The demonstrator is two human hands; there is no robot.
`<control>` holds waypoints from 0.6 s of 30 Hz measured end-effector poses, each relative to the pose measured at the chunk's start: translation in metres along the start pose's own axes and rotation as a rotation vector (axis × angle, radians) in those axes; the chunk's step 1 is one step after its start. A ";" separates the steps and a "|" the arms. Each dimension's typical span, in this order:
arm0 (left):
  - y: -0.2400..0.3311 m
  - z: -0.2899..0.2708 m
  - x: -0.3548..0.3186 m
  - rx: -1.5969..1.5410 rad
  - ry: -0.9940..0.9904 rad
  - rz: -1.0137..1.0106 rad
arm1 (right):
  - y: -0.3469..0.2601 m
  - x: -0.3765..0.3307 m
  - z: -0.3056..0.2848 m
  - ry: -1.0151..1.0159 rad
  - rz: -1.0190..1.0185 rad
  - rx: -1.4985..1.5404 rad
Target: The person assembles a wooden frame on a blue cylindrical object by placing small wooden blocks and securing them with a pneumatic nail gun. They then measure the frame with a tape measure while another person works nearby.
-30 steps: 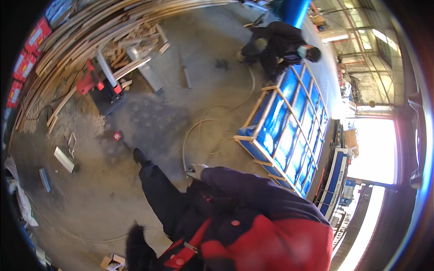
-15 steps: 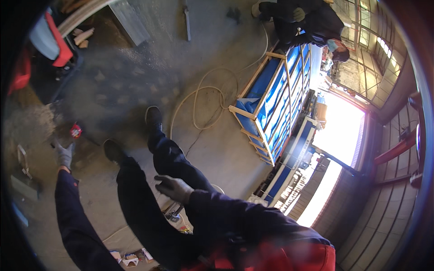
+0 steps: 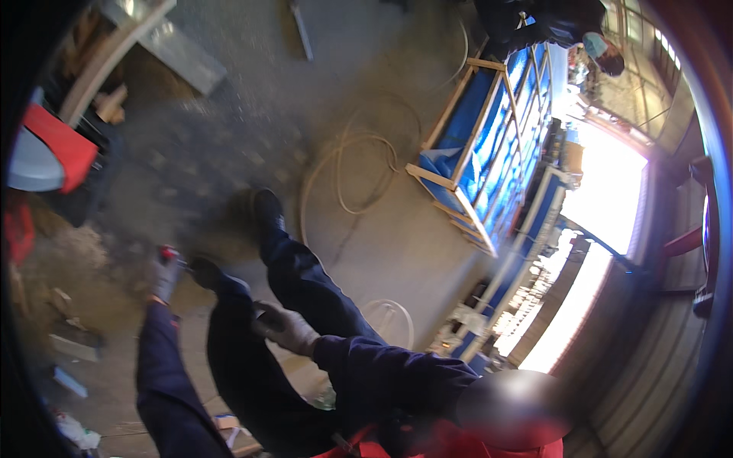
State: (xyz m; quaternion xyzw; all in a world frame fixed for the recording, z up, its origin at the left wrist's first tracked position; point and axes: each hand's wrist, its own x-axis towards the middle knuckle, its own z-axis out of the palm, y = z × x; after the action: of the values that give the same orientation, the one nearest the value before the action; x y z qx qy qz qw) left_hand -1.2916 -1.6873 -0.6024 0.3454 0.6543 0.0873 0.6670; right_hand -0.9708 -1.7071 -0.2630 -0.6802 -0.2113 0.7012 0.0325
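My left hand (image 3: pixel 165 281), in a grey glove, reaches down at the left near my shoe. Its fingers are closed around a small red object (image 3: pixel 169 252), too small and blurred to name. My right hand (image 3: pixel 289 330), also in a grey glove, hangs in front of my thigh. Its fingers are loosely bent and look apart, with a dark patch on their inner side; I make out nothing held in them. Dark blue sleeves cover both arms, and my legs (image 3: pixel 305 282) in dark trousers stand between them.
A wooden crate frame (image 3: pixel 456 183) with blue sheeting stands at the right, a co-worker (image 3: pixel 534 23) at its far end. A pale hose (image 3: pixel 340 172) lies coiled on the floor. At the far left are a red and grey object (image 3: pixel 65 149) and a metal beam (image 3: pixel 183 61).
My left hand has moved right and taken hold of the red object that lay on the floor. The view has shifted, and my right hand sits slightly lower.
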 end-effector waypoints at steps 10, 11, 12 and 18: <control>0.315 0.106 -0.303 -0.192 -0.390 -0.018 | -0.135 -0.177 -0.129 0.195 -0.796 -0.281; 0.342 0.114 -0.324 -0.155 -0.376 -0.029 | -0.146 -0.200 -0.138 0.185 -0.784 -0.345; 0.375 0.121 -0.339 -0.037 -0.338 -0.091 | -0.155 -0.222 -0.148 0.123 -0.803 -0.308; 0.557 0.166 -0.413 -0.314 -0.134 -0.095 | -0.209 -0.300 -0.213 0.091 -0.827 -0.290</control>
State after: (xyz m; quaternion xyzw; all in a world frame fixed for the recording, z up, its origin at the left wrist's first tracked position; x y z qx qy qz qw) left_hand -1.0027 -1.5637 0.0379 0.2106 0.6023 0.1335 0.7584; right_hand -0.7934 -1.5635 0.0938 -0.5662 -0.5602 0.5616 0.2239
